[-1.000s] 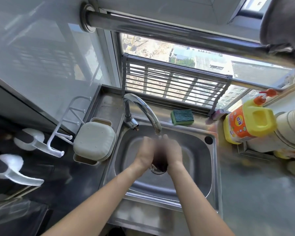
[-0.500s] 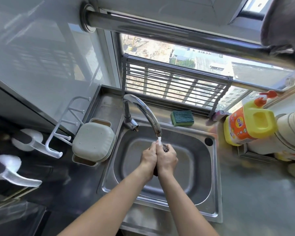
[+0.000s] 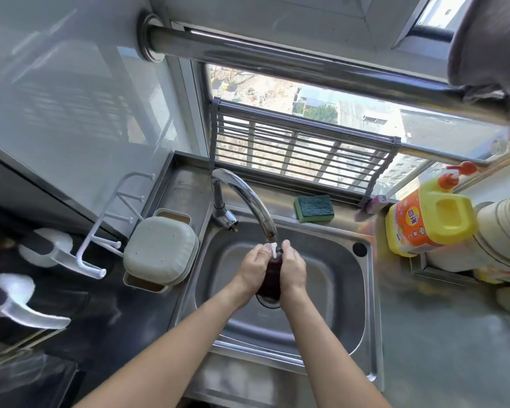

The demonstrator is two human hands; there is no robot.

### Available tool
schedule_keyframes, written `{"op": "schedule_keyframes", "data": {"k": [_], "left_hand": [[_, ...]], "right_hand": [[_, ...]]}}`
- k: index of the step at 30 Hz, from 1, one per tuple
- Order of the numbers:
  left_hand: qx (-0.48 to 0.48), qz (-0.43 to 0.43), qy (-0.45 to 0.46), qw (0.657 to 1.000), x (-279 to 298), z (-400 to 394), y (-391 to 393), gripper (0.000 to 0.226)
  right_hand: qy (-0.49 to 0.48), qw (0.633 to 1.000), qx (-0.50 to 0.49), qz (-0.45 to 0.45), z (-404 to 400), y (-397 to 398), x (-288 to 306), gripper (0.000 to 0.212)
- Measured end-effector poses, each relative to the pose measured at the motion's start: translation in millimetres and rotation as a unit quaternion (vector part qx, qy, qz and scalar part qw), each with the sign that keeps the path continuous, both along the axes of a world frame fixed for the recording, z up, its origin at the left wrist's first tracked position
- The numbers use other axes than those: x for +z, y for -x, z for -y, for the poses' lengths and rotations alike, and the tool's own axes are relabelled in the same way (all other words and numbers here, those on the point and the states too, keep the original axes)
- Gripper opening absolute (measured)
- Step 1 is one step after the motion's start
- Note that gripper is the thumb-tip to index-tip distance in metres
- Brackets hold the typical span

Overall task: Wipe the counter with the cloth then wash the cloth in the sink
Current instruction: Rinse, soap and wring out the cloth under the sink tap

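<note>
Stainless steel sink (image 3: 362,293), curved chrome tap (image 3: 248,198) running: left hand (image 3: 252,270) and right hand (image 3: 292,270) both grip bunched dark cloth (image 3: 271,278) beneath the stream.

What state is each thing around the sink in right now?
Faucet: running, water falling onto the hands.
Cloth: dark, bunched, squeezed between both hands.
Left hand: gripping the cloth.
Right hand: gripping the cloth.
Sink: holds no standing water that shows.
Sponge: lying flat on the ledge.
Detergent jug: upright.
</note>
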State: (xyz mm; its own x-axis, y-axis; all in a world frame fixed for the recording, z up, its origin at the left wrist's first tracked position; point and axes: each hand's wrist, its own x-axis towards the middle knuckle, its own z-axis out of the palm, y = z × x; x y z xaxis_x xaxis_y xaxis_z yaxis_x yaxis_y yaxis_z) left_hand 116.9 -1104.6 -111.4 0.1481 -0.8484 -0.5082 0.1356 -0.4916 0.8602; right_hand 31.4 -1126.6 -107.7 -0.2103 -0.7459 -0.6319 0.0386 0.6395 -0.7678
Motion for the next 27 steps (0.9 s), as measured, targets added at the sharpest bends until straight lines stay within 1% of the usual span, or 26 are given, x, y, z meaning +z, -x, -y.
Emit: {"op": "schedule_keyframes", "data": {"k": [2,3,4,5,6,7,9,10,11,13,14,16,18,19,20,24,25,27], "left_hand": [[0.092,-0.014,-0.042,0.995,0.6,2.9,-2.4,0.008],[0.141,-0.054,-0.066,0.986,2.9,4.0,-5.1,0.011],[0.172,-0.108,-0.086,0.975,4.9,4.8,-7.2,0.016],[0.178,-0.157,-0.104,0.966,9.8,6.7,-7.5,0.019],[0.157,-0.192,-0.118,0.962,15.8,7.3,-6.0,0.024],[0.131,-0.201,-0.127,0.962,18.0,6.6,-3.0,0.032],[0.091,-0.199,-0.155,0.963,14.4,1.5,7.6,0.047],[0.075,-0.189,-0.166,0.965,12.4,-1.4,13.2,0.055],[0.081,-0.17,-0.168,0.968,6.2,-3.4,18.1,0.064],[0.116,-0.146,-0.16,0.969,-8.9,-4.8,25.7,0.079],[0.14,-0.145,-0.16,0.966,-11.7,-5.1,27.6,0.079],[0.167,-0.159,-0.166,0.959,-13.0,-3.0,31.2,0.069],[0.158,-0.179,-0.163,0.957,-13.8,-1.9,32.0,0.061],[0.155,-0.179,-0.161,0.958,-14.6,-2.2,32.1,0.057],[0.154,-0.169,-0.156,0.961,-13.0,-2.2,31.7,0.053],[0.131,-0.091,-0.114,0.981,-10.3,-4.3,27.2,0.032],[0.128,-0.075,-0.104,0.984,-11.5,-4.6,26.0,0.029],[0.114,-0.033,-0.098,0.988,-15.5,-6.4,21.1,0.032]], "right_hand": [[-0.007,0.995,-0.068,0.071,-0.3,1.1,1.0,0.024],[0.005,0.992,-0.085,0.088,-3.4,1.0,4.3,0.018],[0.026,0.993,-0.082,0.087,-7.3,0.9,1.9,0.015],[0.044,0.995,-0.056,0.069,-12.7,0.9,-1.0,0.014],[0.06,0.997,-0.012,0.053,-18.7,0.2,-1.6,0.012],[0.07,0.996,0.042,0.02,-24.6,-0.9,-5.4,0.012],[0.09,0.984,0.125,-0.088,-32.8,-2.4,-14.0,0.02],[0.096,0.977,0.132,-0.136,-33.7,-2.1,-17.8,0.022],[0.105,0.971,0.124,-0.172,-32.5,-2.0,-19.2,0.023],[0.132,0.964,0.11,-0.205,-28.9,-1.3,-18.8,0.027],[0.14,0.962,0.108,-0.21,-26.5,-1.2,-20.6,0.032],[0.135,0.961,0.106,-0.216,-22.5,-2.0,-18.9,0.044],[0.131,0.958,0.109,-0.229,-19.8,-1.8,-21.0,0.056],[0.126,0.956,0.119,-0.238,-18.4,-2.0,-19.6,0.058],[0.122,0.952,0.125,-0.249,-16.3,-2.8,-17.4,0.057],[0.081,0.952,0.136,-0.262,-10.3,-3.9,-11.5,0.042],[0.074,0.953,0.14,-0.259,-9.8,-3.9,-10.8,0.043],[0.058,0.959,0.144,-0.235,-10.1,-3.7,-7.8,0.047]]}}
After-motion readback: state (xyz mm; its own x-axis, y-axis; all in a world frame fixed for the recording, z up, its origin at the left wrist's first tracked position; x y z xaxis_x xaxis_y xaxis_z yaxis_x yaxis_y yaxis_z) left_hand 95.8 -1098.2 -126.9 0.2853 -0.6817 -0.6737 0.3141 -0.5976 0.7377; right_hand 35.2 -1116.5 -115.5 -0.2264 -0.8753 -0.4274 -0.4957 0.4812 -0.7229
